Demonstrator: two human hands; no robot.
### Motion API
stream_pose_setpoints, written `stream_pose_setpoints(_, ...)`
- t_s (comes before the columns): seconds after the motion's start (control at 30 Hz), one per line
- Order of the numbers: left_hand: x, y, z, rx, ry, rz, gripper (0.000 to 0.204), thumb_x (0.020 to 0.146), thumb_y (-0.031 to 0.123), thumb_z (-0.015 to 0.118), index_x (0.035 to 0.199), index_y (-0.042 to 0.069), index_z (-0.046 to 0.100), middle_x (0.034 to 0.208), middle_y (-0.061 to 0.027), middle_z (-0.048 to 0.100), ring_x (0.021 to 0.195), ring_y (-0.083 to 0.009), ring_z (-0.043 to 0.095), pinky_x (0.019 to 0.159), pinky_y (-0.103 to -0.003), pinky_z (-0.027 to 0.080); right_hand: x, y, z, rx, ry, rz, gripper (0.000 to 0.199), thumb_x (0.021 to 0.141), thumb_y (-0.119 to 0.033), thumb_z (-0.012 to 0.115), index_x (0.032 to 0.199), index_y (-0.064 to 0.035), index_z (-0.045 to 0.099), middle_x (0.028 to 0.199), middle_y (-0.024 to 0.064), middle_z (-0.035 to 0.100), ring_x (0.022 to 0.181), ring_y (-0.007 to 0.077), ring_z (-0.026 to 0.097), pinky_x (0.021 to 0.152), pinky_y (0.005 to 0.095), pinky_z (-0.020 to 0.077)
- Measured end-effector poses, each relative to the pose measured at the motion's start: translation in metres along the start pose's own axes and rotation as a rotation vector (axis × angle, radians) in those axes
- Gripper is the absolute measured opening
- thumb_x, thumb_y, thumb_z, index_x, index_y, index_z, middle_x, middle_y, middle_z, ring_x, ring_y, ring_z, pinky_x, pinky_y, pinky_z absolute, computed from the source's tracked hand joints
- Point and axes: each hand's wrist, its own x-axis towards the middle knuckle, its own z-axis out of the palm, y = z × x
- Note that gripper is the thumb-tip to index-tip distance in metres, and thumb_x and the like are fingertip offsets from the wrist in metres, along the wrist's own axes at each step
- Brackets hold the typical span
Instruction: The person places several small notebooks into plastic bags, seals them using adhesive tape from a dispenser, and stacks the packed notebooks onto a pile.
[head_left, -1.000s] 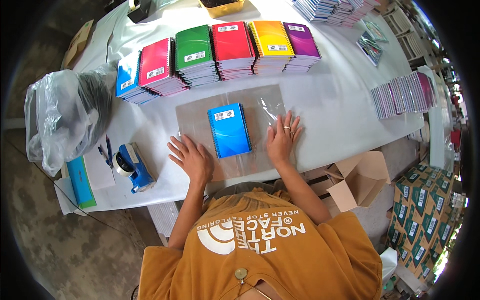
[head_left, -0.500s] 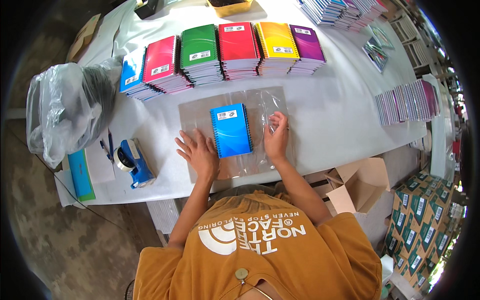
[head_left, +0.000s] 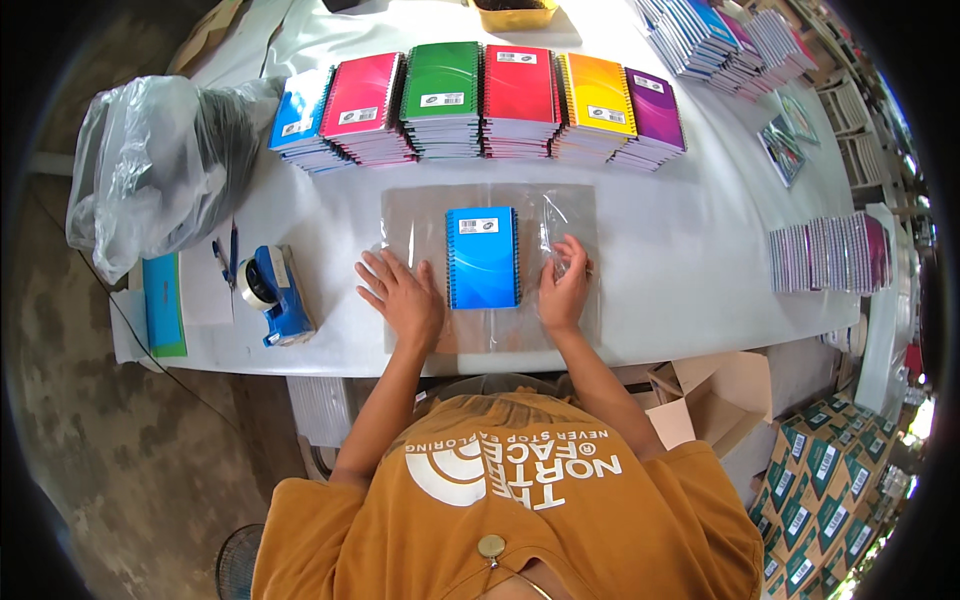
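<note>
Beside the blue spiral notebook point(head_left: 483, 257), light and stiff, I see my left hand point(head_left: 405, 297) flat, my right hand point(head_left: 563, 291) pinching slippery clear wrap point(head_left: 560, 215), best gripped at edges.

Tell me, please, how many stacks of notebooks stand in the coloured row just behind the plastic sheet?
6, side by side from left to right: blue stack, pink stack, green stack, red stack, yellow stack, purple stack. Further stacks lie apart at the table's right side.

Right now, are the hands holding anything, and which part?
The right hand pinches the clear plastic sheet near its right side. The left hand lies flat on it, beside the blue notebook.
</note>
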Motion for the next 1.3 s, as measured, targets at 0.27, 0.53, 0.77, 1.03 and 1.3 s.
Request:
stream_pose_setpoints(0.27,-0.005,0.007,-0.007,-0.055,0.049,0.059,0.052,0.093,0.029,0.048,0.141,0.011,0.036,0.153,-0.0242,0.004,0.14,-0.0443,-0.003,0.11,-0.057,-0.001,0.0,0.007,-0.001,-0.025,-0.011,0.001,0.051,0.078,-0.001,0.06,0.126,-0.0074,0.044,0.106,0.007,0.062,0.1,0.0255,0.052,0.094,0.0394,0.0338)
stream_pose_setpoints(0.53,-0.006,0.015,-0.015,0.047,0.075,0.153,0.043,0.087,0.018,0.056,0.13,0.015,0.053,0.151,-0.0213,0.018,0.14,-0.0426,0.008,0.111,-0.053,0.008,0.0,0.005,-0.002,-0.023,-0.046,0.025,0.058,0.075,0.0,0.062,0.128,-0.0087,0.041,0.106,0.0067,0.061,0.1,0.0262,0.052,0.094,0.0395,0.0336)
stream_pose_setpoints(0.77,0.012,0.009,-0.037,-0.586,-0.132,-0.209,0.052,0.079,0.009,0.067,0.128,0.01,0.051,0.094,-0.0087,0.064,0.085,-0.0248,0.062,0.075,-0.037,0.047,0.011,0.0,-0.05,0.351,-0.332,0.503,0.068,0.076,-0.014,0.074,0.131,-0.0031,0.036,0.094,0.009,0.06,0.073,0.0139,0.054,0.067,0.027,0.0447)
stream_pose_setpoints(1.03,0.026,-0.008,-0.08,-0.996,-0.442,-0.199,0.023,0.086,0.022,0.068,0.081,-0.001,0.063,0.067,0.0009,0.058,0.059,-0.0069,0.048,0.056,-0.022,0.041,0.041,-0.008,-0.079,0.605,-0.547,0.562,0.025,0.085,-0.025,0.069,0.089,-0.0006,0.065,0.07,-0.0035,0.056,0.064,0.0048,0.048,0.06,0.0202,0.0389)
stream_pose_setpoints(1.3,0.028,0.02,-0.09,-0.819,-0.488,0.349,0.02,0.081,0.02,0.069,0.071,0.006,0.058,0.126,-0.0151,0.048,0.119,-0.0276,0.043,0.098,-0.039,0.034,0.062,-0.02,-0.063,0.456,-0.617,-0.063,0.03,0.084,-0.023,0.065,0.07,0.0014,0.056,0.129,0.0218,0.051,0.118,0.0283,0.049,0.097,0.0361,0.0367)
